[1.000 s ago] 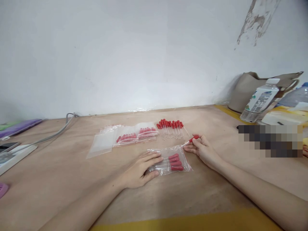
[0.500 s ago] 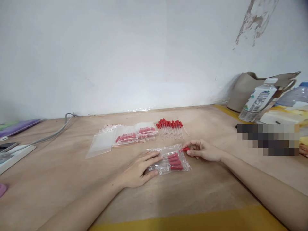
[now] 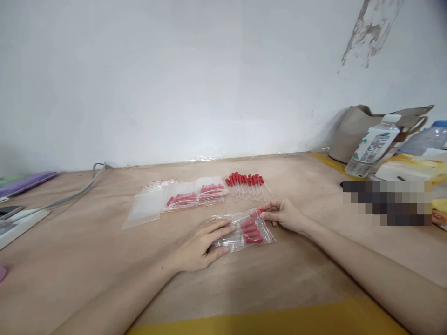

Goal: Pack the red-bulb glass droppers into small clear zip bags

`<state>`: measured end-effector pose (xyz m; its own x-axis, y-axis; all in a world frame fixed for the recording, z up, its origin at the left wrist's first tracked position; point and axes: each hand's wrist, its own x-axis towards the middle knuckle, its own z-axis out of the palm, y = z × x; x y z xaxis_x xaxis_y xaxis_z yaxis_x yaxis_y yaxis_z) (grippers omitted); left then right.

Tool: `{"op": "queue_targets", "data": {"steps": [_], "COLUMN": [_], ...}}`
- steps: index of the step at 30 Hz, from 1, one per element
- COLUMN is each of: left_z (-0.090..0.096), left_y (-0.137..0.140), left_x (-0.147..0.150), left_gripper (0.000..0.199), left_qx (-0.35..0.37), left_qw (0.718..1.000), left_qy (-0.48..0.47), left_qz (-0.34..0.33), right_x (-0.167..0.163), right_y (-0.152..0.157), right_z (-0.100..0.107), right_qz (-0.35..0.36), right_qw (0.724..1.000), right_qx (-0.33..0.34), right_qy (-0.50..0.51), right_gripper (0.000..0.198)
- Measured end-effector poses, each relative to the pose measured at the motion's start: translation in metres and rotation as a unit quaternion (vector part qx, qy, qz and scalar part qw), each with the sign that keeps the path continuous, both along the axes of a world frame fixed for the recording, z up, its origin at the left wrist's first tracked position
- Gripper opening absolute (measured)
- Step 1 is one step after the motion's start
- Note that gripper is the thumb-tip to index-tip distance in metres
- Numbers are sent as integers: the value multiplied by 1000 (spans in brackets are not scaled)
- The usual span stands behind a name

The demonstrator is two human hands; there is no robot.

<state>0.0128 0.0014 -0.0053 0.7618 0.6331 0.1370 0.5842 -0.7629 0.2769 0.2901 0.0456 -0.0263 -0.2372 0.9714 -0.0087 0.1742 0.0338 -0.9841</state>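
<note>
A clear zip bag [image 3: 234, 242] lies on the table with several red-bulbed glass droppers [image 3: 252, 230] side by side inside it. My left hand [image 3: 206, 239] rests on the bag's left part, fingers spread out and pressing the plastic. At the bag's right opening, my right hand [image 3: 284, 216] pinches the red bulb of another dropper [image 3: 257, 212], whose body is inside the bag. Behind the bag is a loose row of droppers [image 3: 246, 184], bulbs toward the wall. To their left lie filled bags of droppers [image 3: 183, 197] and flat zip bags [image 3: 145, 207].
On the right stand a tilted plastic bottle [image 3: 374, 146], a beige bag [image 3: 344, 132] and a blurred-out dark object [image 3: 387, 202]. A grey cable [image 3: 78, 190], a purple item [image 3: 28, 184] and a white box [image 3: 26, 225] are on the left. Yellow tape [image 3: 265, 321] edges the table's front.
My right hand has moved left, sliding the dropper farther into the bag. The bag's opening has bent up a little around it. My left hand has stayed in place.
</note>
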Motion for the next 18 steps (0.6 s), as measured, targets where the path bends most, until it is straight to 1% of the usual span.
{"op": "queue_targets", "data": {"steps": [3, 6, 10, 12, 15, 18], "left_z": [-1, -2, 0, 0, 0, -1], "left_y": [0, 0, -1, -1, -1, -1], "left_x": [0, 0, 1, 1, 1, 0], "left_gripper": [47, 47, 47, 46, 46, 46], "left_qx": [2, 8, 5, 2, 8, 12], "left_qw": [1000, 1000, 1000, 1000, 1000, 1000], "left_qy": [-5, -12, -14, -11, -10, -11], "left_qz": [-4, -7, -3, -2, -2, -3], "right_x": [-5, -9, -8, -6, -5, -8], "right_y": [-1, -1, 2, 3, 2, -1], "right_z": [0, -5, -15, -19, -19, -17], "right_qz": [-37, -57, -54, -45, -34, -36], "right_qw": [999, 997, 990, 986, 983, 984], "right_qx": [11, 45, 114, 133, 143, 143], "right_qy": [-8, -26, -64, -93, -111, -101], "right_gripper": [30, 29, 24, 21, 21, 21]}}
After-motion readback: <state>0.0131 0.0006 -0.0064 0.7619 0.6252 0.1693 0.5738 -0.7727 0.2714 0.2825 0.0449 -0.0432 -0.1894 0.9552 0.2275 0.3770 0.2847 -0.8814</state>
